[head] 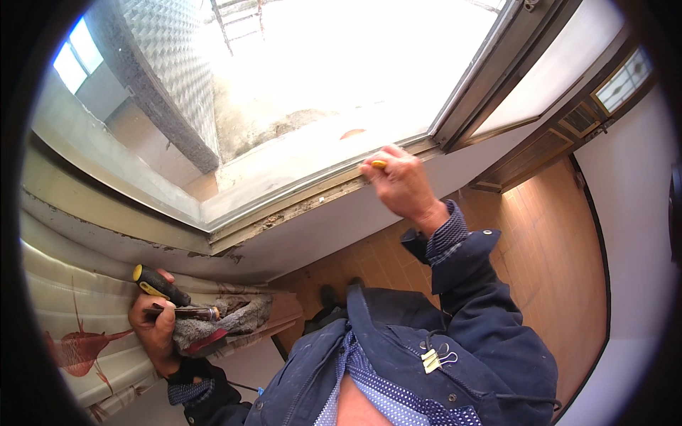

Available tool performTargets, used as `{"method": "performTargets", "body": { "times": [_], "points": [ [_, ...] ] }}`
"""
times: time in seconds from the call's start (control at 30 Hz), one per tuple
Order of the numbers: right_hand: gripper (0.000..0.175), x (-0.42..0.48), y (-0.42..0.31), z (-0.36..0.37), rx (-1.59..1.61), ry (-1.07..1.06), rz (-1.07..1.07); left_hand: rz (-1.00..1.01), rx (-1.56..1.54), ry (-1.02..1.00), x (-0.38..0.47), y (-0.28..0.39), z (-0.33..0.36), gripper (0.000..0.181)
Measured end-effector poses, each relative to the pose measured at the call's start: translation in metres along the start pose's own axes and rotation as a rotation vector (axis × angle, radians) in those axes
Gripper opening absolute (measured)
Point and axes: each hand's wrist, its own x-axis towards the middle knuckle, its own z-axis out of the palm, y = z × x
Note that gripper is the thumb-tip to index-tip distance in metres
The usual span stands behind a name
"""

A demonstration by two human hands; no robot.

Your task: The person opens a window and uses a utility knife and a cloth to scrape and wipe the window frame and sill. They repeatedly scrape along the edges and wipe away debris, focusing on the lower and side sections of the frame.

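Observation:
My right hand [403,183] is closed around a small tool whose yellow end [379,164] shows between the fingers; its working part is hidden. That hand rests at the lower rail of a metal window frame [298,198], near its right corner. Crumbled debris [274,219] lies along the rail's inner edge. At the lower left, my left hand [151,321] grips a black-and-yellow tool handle [160,285] and a dark handle with a metal ferrule [200,313]. A grey, dirty rag [250,310] hangs by the same hand, with a dark red piece [208,341] beneath it.
An outward-swung window sash [479,74] stands at the right. Pale curtain with a red flower print [85,349] hangs beside my left hand. Below the window are a white wall [341,226] and a tiled floor [538,250]. A wooden door [538,144] is farther right.

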Motion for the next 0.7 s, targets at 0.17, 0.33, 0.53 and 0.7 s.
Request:
{"method": "performTargets", "body": {
  "times": [0.17,0.33,0.53,0.7],
  "points": [
    [0.012,-0.003,-0.042,0.059,0.181,0.027,-0.139,0.047,0.043,-0.018,0.001,-0.006,-0.005,0.023],
    [0.006,-0.005,-0.085,0.106,0.448,0.051,-0.219,0.027,0.066,-0.010,-0.003,-0.009,-0.011,0.023],
    [0.006,0.003,-0.083,0.104,0.554,0.159,-0.184,0.013,0.093,0.042,-0.009,-0.012,-0.014,0.020],
    [0.005,0.005,-0.062,0.085,0.413,0.168,-0.073,-0.010,0.033,0.066,-0.011,-0.014,-0.010,0.016]
  ]
}}
